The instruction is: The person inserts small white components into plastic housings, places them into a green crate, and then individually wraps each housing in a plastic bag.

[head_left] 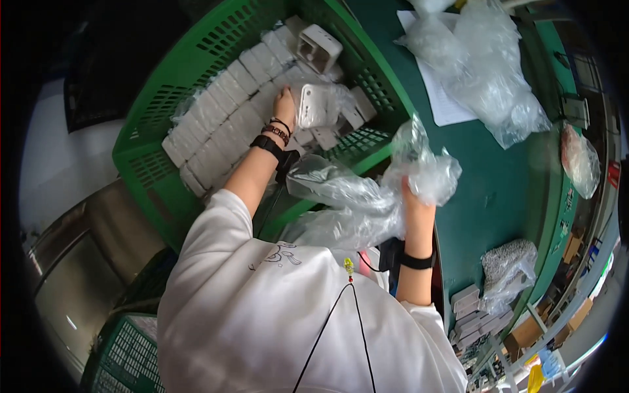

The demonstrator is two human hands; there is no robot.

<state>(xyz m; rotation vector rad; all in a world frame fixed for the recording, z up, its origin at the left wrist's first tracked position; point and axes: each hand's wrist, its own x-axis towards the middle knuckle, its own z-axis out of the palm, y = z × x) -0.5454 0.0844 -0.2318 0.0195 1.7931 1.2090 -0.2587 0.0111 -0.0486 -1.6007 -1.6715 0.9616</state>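
My left hand (285,107) reaches into a large green crate (386,75), its fingers closed at the edge of a white plastic housing (318,106). That housing is a shallow rectangular shell with small holes, tilted above the others. Rows of similar white pieces in thin clear wrap (226,108) fill the crate's left part. Over the bench edge, my right hand (415,196) is closed around crumpled clear plastic bags (367,203), which hide most of its fingers. The bags hang across toward my chest.
A loose white housing (319,49) rests on the far pieces. On the green bench (485,203) lie puffed clear bags (475,59) over a white sheet (439,98). Grey-white blocks (478,318) and a bag of small grey parts (510,268) sit at the near right.
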